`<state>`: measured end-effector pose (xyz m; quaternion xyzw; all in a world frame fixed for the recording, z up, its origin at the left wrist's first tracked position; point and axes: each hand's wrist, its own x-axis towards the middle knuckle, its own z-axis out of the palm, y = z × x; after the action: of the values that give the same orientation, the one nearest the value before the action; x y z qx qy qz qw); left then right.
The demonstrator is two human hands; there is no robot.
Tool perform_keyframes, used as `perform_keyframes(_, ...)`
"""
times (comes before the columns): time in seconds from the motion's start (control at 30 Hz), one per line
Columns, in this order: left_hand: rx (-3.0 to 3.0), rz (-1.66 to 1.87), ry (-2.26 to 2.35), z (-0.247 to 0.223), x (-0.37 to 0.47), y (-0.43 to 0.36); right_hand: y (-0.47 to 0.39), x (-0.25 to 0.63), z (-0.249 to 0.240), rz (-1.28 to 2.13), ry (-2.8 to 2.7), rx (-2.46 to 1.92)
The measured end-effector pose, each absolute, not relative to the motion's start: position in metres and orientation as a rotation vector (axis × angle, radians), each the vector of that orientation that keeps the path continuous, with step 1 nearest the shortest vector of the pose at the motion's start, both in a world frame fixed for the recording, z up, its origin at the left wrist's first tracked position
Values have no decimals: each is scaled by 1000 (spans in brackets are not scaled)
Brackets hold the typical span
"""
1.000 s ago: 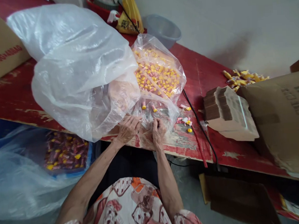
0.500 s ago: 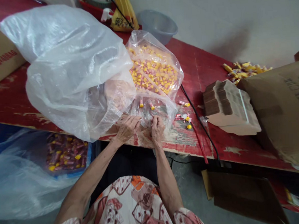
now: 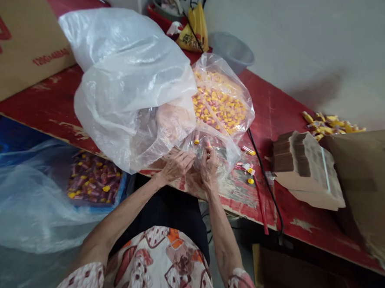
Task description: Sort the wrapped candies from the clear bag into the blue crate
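My left hand [image 3: 176, 165] and my right hand [image 3: 209, 169] meet at the near edge of the red table [image 3: 275, 108]. Both pinch a small clear plastic bag [image 3: 202, 154] that holds a few small pink tubes with yellow caps. Just beyond lies an open clear bag of pink and yellow tubes [image 3: 221, 102]. A big crumpled clear plastic bag [image 3: 130, 78] rises to the left and partly covers my left hand's fingers.
A stack of brown card packs [image 3: 303, 163] lies to the right, beside a cardboard box [image 3: 374, 180]. Loose tubes [image 3: 248, 173] and a black cable [image 3: 262, 166] lie near my right hand. A blue crate of tubes [image 3: 93, 182] sits below the table, left.
The view has swung, so everything sits further right and lower in the picture. My hands stay together on the small bag, fingers shifted slightly.
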<state>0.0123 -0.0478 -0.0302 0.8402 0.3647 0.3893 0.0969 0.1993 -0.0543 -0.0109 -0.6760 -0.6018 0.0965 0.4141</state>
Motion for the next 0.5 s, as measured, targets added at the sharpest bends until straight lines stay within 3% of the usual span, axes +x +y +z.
perform_keyframes(0.27,2482,1146,1173,-34,14,-51,13,172,-17,143,-1622,-1816)
perform_keyframes(0.5,2411,1251,1247,-33,12,-54,-16,189,-25,125,-1613,-1785)
